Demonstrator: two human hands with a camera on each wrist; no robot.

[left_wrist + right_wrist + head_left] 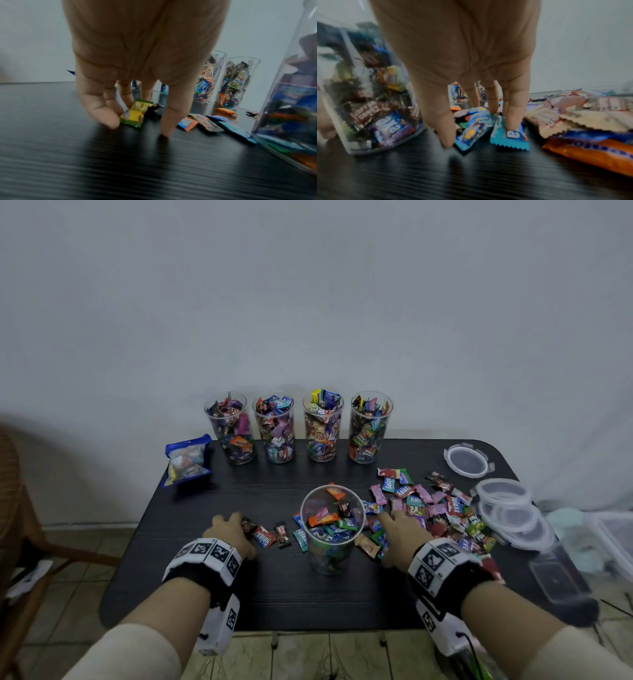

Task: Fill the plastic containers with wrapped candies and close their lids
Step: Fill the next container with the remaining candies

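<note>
Open clear plastic container stands upright at the near-centre of the black table, roughly half full of wrapped candies, no lid on it. Step in hand, by my reading: filling this fifth container; four tall containers in a row at the far edge are already heaped to the rim, also unlidded. Left hand is just left of the container, fingers reaching down to the table and curling around a yellow-green wrapped candy; thumb tip touches the table beside it, so the pinch looks begun but not closed. A short line of loose candies lies between that hand and the container. Right hand is just right of the container, at the near edge of the big candy pile, fingers spread and pressing down on blue and teal wrappers; nothing lifted yet. Clear round lids are stacked at the right edge, one more lid lying apart behind them; a blue zip pouch sits far left. Next move, judged: close each pinch, lift, carry over the rim and drop. Wrappers are slick and the container light, so a knock on its wall could tip it. Lidding comes after.
</note>
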